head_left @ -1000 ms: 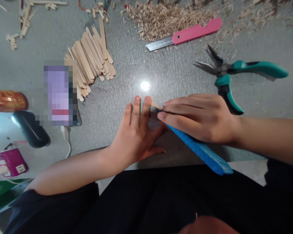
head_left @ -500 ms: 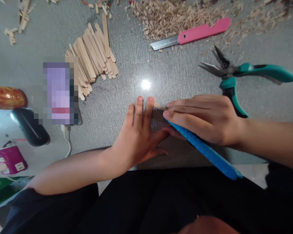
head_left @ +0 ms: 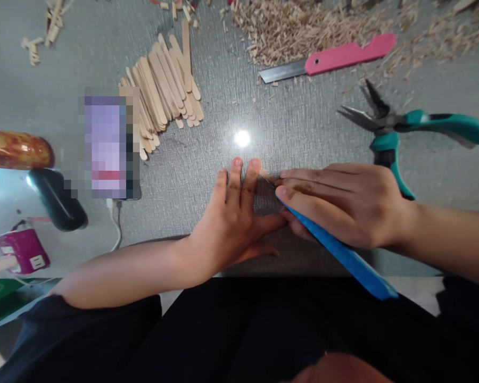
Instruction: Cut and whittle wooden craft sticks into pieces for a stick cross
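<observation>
My left hand (head_left: 233, 218) lies flat on the table, fingers stretched out and apart. Its fingertips press on a small piece of wooden stick (head_left: 266, 174), most of which is hidden. My right hand (head_left: 343, 205) is closed around a long blue-handled knife (head_left: 343, 258), which slants from the lower right up toward the stick. Only a sliver of its thin metal tip shows, right at the wood beside my left fingers. My left thumb reaches across to the right hand's fingers, near the knife's front end.
Flat wooden craft sticks (head_left: 163, 90) lie in a pile at the upper left, next to a blurred phone (head_left: 106, 143) on a cable. A pink folding knife (head_left: 349, 54) lies open by wood shavings (head_left: 295, 26). Pliers (head_left: 387, 125) with teal handles sit to the right.
The view has shifted slightly, so the table's things appear further right. Both hands keep nearly the same pose, with the knife tip still at the stick.
</observation>
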{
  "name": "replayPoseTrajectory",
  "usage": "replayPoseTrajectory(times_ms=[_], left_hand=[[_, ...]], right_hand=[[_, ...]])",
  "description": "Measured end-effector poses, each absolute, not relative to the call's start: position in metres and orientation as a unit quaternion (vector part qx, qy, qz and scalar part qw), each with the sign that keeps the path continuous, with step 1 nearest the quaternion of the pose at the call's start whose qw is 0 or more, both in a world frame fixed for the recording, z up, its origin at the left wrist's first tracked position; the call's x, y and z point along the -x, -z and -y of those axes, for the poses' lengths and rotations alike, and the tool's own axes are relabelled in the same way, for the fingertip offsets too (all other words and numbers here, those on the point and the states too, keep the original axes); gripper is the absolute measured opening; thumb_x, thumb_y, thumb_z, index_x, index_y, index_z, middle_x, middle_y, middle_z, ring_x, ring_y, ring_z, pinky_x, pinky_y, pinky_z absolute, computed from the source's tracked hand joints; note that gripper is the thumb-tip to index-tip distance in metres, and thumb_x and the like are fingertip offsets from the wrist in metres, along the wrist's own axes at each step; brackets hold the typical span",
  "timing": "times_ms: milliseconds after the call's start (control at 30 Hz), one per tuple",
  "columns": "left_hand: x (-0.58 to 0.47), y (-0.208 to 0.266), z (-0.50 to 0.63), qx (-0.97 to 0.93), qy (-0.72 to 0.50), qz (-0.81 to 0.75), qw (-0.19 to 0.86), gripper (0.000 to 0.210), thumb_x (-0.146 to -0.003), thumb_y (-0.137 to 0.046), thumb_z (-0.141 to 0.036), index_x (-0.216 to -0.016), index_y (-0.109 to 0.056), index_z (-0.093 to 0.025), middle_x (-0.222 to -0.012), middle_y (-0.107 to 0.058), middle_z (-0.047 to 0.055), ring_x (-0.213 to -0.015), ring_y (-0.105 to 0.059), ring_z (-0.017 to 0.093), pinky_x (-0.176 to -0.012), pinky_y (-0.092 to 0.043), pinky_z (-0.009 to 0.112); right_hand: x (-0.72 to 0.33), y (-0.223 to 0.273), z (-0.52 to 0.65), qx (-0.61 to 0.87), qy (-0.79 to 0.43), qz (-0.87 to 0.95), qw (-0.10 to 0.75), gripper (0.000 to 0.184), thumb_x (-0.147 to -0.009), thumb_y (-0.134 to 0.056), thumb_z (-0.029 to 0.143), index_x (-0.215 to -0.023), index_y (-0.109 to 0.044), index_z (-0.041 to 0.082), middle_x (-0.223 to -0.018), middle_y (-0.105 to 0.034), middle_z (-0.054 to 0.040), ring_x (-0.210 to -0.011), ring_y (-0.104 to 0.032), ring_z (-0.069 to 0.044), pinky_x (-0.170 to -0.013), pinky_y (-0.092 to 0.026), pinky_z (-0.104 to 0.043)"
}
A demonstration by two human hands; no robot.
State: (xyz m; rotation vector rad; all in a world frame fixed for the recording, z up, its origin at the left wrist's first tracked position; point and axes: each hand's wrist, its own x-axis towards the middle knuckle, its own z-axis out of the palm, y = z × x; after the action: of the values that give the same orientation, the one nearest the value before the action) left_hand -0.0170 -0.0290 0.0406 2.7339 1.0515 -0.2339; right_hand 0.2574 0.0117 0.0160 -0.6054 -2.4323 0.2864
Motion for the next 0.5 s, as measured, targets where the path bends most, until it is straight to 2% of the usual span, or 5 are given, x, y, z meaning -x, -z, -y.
replayPoseTrajectory(times_ms=[167, 333, 500], left_hand=[[0.0177, -0.0395, 0.0291, -0.93, 0.068, -0.351, 0.085, 0.13, -0.083, -0.087, -0.097, -0.185, -0.038, -0.033, -0.194, -0.036, 0.034, -0.175, -0.04, 0.068, -0.137, -0.044, 0.079], [0.0188, -0.04, 0.0293, -0.926, 0.075, -0.356, 0.101, 0.128, -0.087, -0.085, -0.095, -0.189, -0.033, -0.037, -0.198, -0.03, 0.027, -0.179, -0.036, 0.065, -0.141, -0.04, 0.079], [0.0193, -0.0404, 0.0286, -0.928, 0.076, -0.352, 0.095, 0.128, -0.086, -0.087, -0.094, -0.187, -0.034, -0.036, -0.197, -0.032, 0.029, -0.178, -0.037, 0.066, -0.14, -0.043, 0.079]], right_hand=[[-0.2569, -0.0193, -0.012, 0.217, -0.076, 0.928, 0.294, 0.02, -0.116, -0.07, 0.019, -0.133, -0.075, 0.01, -0.125, -0.091, -0.0199, -0.115, -0.091, -0.034, -0.073, -0.07, -0.043], [-0.2578, -0.0196, -0.0135, 0.214, -0.076, 0.928, 0.295, 0.021, -0.114, -0.072, 0.019, -0.132, -0.077, 0.012, -0.126, -0.091, -0.0198, -0.114, -0.091, -0.035, -0.075, -0.069, -0.044], [-0.258, -0.0219, -0.0139, 0.221, -0.054, 0.93, 0.288, 0.016, -0.118, -0.067, 0.023, -0.129, -0.076, 0.017, -0.123, -0.092, -0.0154, -0.112, -0.092, -0.032, -0.074, -0.07, -0.043]])
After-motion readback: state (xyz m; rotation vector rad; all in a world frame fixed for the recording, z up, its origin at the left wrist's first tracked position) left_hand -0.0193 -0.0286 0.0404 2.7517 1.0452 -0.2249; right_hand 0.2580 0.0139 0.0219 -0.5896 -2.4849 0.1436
